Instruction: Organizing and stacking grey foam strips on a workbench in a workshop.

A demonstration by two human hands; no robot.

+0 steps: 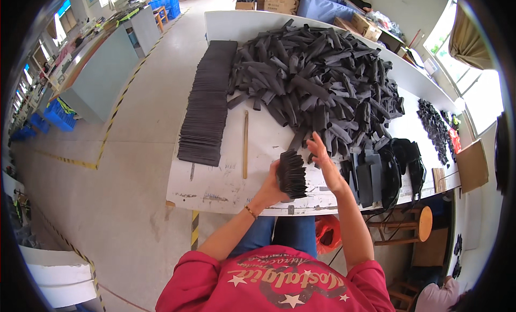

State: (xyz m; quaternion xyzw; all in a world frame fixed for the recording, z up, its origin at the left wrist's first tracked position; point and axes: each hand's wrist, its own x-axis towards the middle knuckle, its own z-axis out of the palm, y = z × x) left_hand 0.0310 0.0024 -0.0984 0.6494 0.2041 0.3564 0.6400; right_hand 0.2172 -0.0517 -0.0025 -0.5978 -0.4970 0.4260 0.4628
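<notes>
Thick bundle of flat black fabric-like strips (pixel 292 175) — edges ridged and slightly fanned — clasped in the left hand (pixel 271 189), fingers wrapped round its left side, right hand (pixel 321 153) just beyond its right, fingers parted, above a white rectangular counter (pixel 228 186), near a tangled charcoal strip heap (pixel 322 75).

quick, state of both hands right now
Left hand: closed around a stack of thin black folded pieces.
Right hand: open, nothing visibly held.

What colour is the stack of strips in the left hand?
The stack in the left hand is black, as the head view shows.
</notes>
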